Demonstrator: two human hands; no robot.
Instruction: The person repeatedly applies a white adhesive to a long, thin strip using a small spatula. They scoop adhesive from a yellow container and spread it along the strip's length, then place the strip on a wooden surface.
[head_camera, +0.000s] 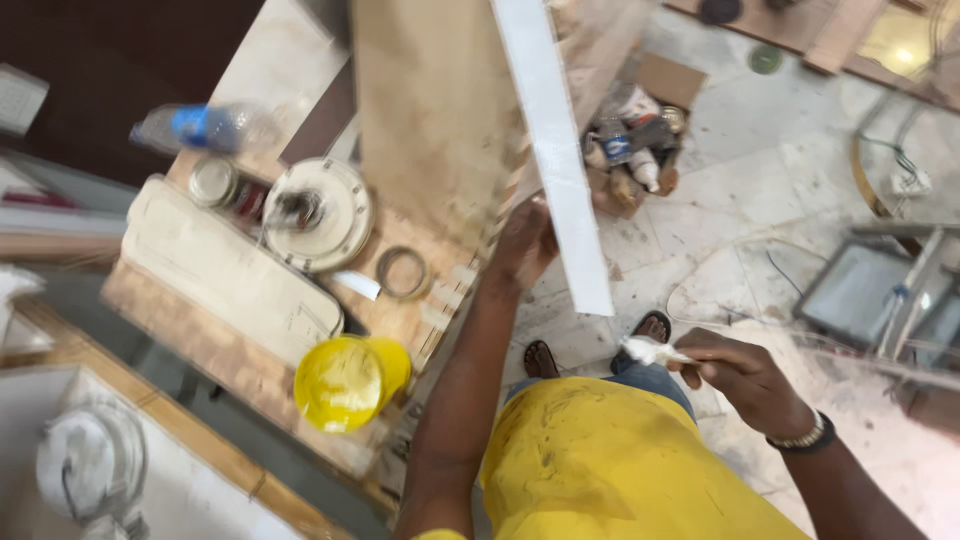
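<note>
Head view, looking steeply down: a tall wooden board (430, 110) with a white edge strip (555, 150) stands upright at the right side of the wooden surface (200, 330), rising far past the top of the frame. The left hand (522, 245) presses against the board's lower right side just beside the strip; whether its grip wraps the edge cannot be told through the blur. On the surface, left of the board, lie a cream rounded panel (215, 270), a round cream lid (320, 215), a yellow cup (350, 380) at the near edge, a clear plastic bottle (205, 128) at the far end, and a small ring (402, 272). The right hand (745, 380), near and right over the tiled floor (760, 150), has its grip pinched tight on a small white rag (650, 350).
</note>
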